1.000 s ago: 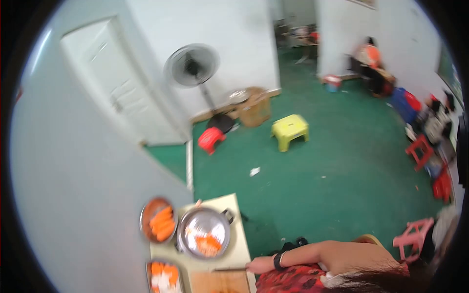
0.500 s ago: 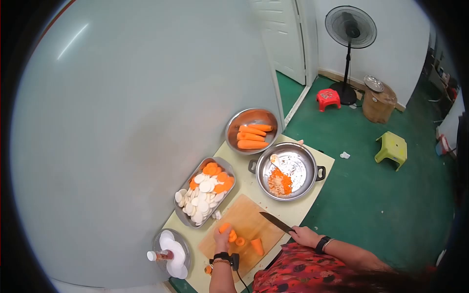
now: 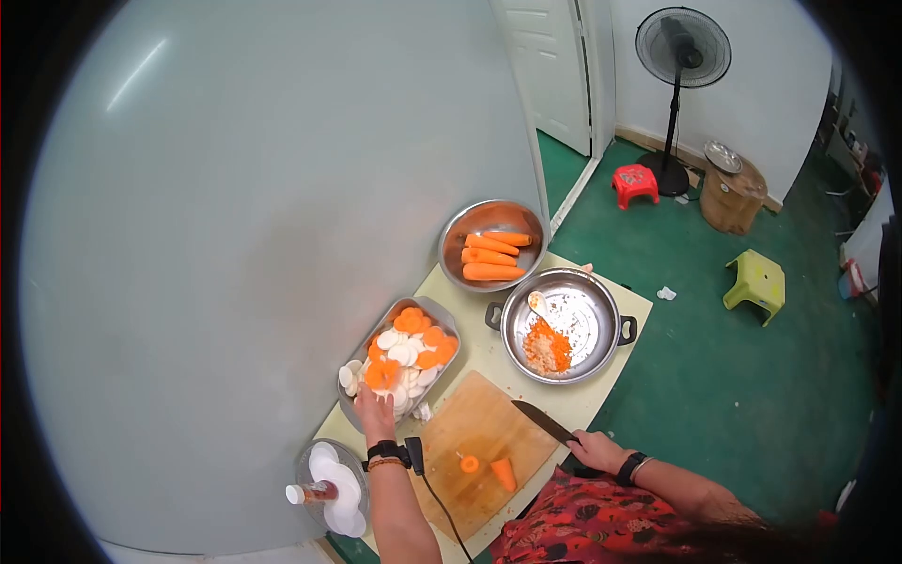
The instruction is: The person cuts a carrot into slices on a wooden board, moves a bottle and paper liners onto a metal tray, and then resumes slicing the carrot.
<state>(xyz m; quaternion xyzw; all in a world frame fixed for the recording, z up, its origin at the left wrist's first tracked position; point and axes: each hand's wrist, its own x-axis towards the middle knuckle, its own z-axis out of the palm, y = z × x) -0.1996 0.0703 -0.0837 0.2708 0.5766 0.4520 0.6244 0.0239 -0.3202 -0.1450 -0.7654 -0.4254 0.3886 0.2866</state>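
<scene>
My left hand (image 3: pixel 375 415) is over the near end of a grey tray (image 3: pixel 455 331), fingers apart, just below some orange carrot slices (image 3: pixel 381 374). White round slices (image 3: pixel 401 353) and more carrot slices fill the tray. My right hand (image 3: pixel 598 451) grips a knife (image 3: pixel 545 420) by its handle, the dark blade pointing left over the cutting board's right edge. On the wooden cutting board (image 3: pixel 479 414) lie a thick carrot piece (image 3: pixel 505 474) and a small carrot round (image 3: pixel 469 463).
Behind the board stands a two-handled steel pan (image 3: pixel 592 324) with chopped orange and pale bits and a white spoon (image 3: pixel 537 303). A steel bowl (image 3: pixel 451 258) holds whole carrots (image 3: pixel 493 272). A bottle (image 3: pixel 311 493) stands at the left. A green stool (image 3: pixel 755 282) is on the floor.
My left hand has moved from the board up and left to the tray, and the carrot slices it held now lie there. My right hand still holds the knife.
</scene>
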